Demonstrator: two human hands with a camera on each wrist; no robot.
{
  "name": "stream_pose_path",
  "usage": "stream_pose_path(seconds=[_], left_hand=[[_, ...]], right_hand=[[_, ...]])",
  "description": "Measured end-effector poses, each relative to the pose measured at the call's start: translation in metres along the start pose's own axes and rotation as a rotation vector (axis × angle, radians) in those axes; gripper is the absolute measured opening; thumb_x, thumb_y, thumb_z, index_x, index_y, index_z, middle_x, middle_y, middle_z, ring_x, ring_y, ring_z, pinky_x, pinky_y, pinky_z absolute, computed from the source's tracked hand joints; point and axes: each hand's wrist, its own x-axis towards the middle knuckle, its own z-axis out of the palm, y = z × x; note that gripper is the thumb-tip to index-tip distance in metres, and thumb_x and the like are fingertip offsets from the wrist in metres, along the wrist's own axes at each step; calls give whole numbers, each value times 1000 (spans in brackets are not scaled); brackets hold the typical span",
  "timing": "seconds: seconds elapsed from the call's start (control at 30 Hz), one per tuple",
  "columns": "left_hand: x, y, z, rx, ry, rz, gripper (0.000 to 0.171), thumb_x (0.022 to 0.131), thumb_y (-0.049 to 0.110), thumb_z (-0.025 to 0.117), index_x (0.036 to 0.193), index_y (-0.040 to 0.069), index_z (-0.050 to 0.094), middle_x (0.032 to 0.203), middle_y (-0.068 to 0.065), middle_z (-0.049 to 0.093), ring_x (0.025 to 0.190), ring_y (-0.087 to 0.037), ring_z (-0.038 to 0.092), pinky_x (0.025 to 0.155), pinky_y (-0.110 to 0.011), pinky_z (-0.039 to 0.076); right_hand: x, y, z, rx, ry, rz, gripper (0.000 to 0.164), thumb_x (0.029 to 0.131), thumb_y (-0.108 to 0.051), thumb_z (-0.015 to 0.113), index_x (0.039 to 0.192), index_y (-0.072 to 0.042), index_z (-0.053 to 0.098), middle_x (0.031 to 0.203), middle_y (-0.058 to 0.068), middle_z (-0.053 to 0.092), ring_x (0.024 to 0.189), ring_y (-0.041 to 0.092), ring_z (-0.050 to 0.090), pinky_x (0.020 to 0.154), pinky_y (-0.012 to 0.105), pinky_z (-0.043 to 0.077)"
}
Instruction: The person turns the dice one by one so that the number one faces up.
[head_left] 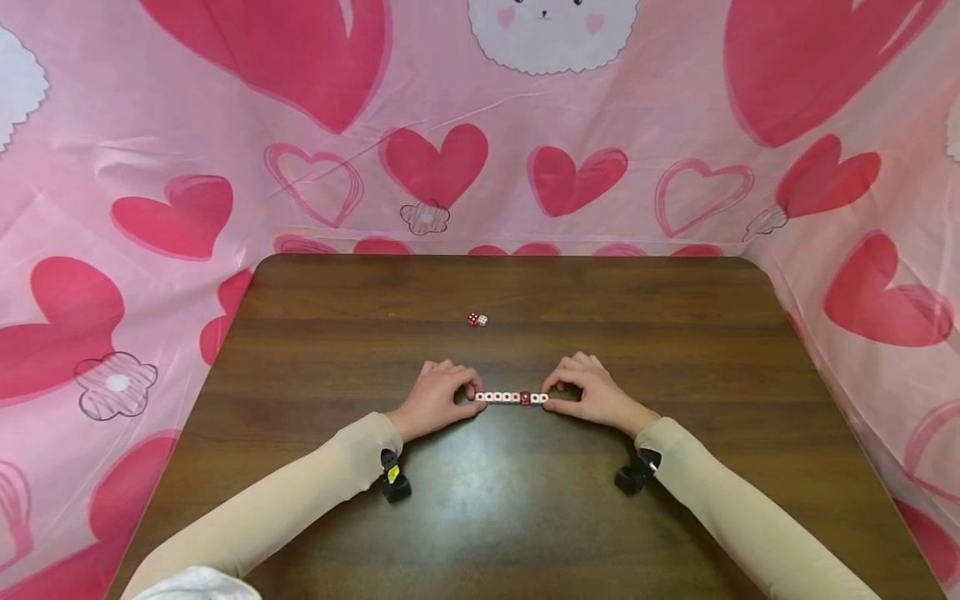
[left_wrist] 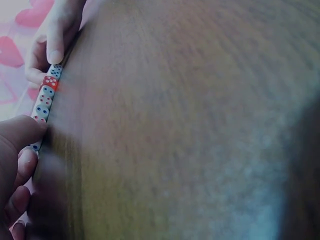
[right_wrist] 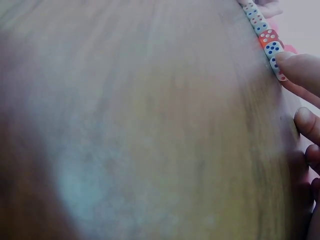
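Observation:
A straight row of small dice [head_left: 498,397] runs left to right between the two hands. Most are white with a red dot facing up; one red die [head_left: 525,398] sits toward the right end. Thumb and forefinger of the left hand [head_left: 437,400] pinch the row's left end. At the other end, the right hand [head_left: 597,398] grips with its thumb and forefinger. Both wrist views show blue and red pips on the white dice's sides, and five white pips on the red die [right_wrist: 268,37]. Fingertips partly cover the end dice.
Beyond the row, a loose red die [head_left: 472,319] and a white die [head_left: 482,320] lie side by side on the brown wooden table [head_left: 360,317]. A pink cloth [head_left: 502,100] with hearts hangs behind the table and along both sides.

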Motion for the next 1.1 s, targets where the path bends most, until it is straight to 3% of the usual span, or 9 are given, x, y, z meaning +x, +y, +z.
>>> stream_pose_path(seconds=[0.3,0.5,0.7,1.1], left_hand=[[-1,-5,-2,-52,2,13,18,90,33,83,97,26,68,85,17,61,81,-8,46,87,-40,32],[0,-9,-2,-61,-3,26,18,91,33,83,100,26,69,86,17,62,82,-7,47,89,-40,34],[-2,-9,0,-69,-5,15,18,90,32,84,99,25,69,86,17,62,83,-8,48,90,-40,34],[-3,-8,0,-77,4,18,18,90,32,83,99,26,70,86,16,63,84,-7,49,89,-40,35]], right_hand=[[4,0,-5,45,-10,25,16,89,-26,83,103,-29,75,88,-17,57,85,8,42,81,34,29],[16,8,-17,158,-11,77,10,94,-15,79,101,-22,77,91,-13,67,82,8,57,75,28,46],[42,16,-23,178,-40,89,8,95,-14,77,101,-18,78,94,-9,72,82,8,62,75,28,50],[114,25,-17,165,-54,123,9,97,-15,76,105,-13,78,96,-2,74,87,13,65,81,33,51]])
